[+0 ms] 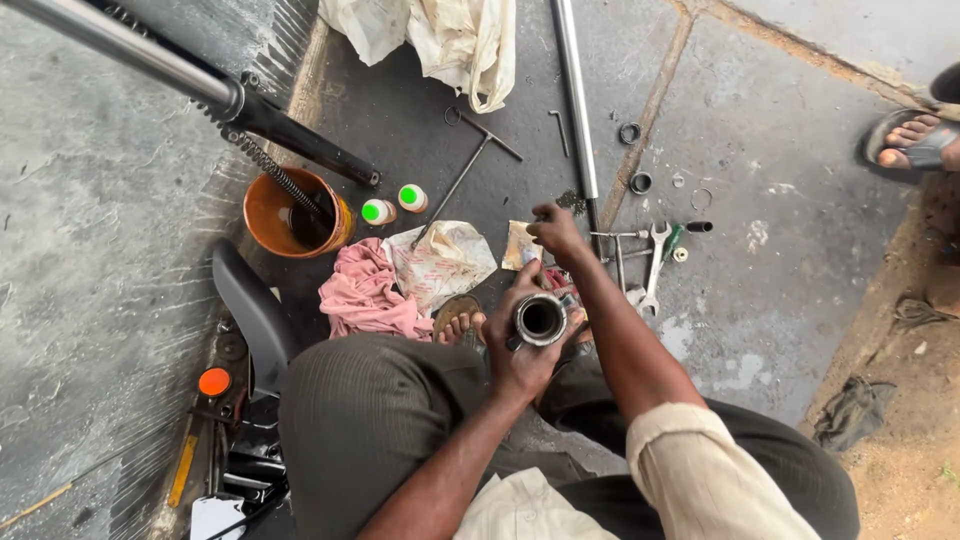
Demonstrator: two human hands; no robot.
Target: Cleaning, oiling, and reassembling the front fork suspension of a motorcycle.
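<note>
orange bucket [268,212], pink rag [365,295], green-capped bottles [378,211]

Oil-stained concrete floor [780,120] strewn with parts

Just beyond the right hand [556,232]: wrenches [655,262], a steel tube [575,100]. Left of the left hand [520,350]: pink rag [365,295], orange tub [290,212], two green-capped bottles [393,205].
</note>
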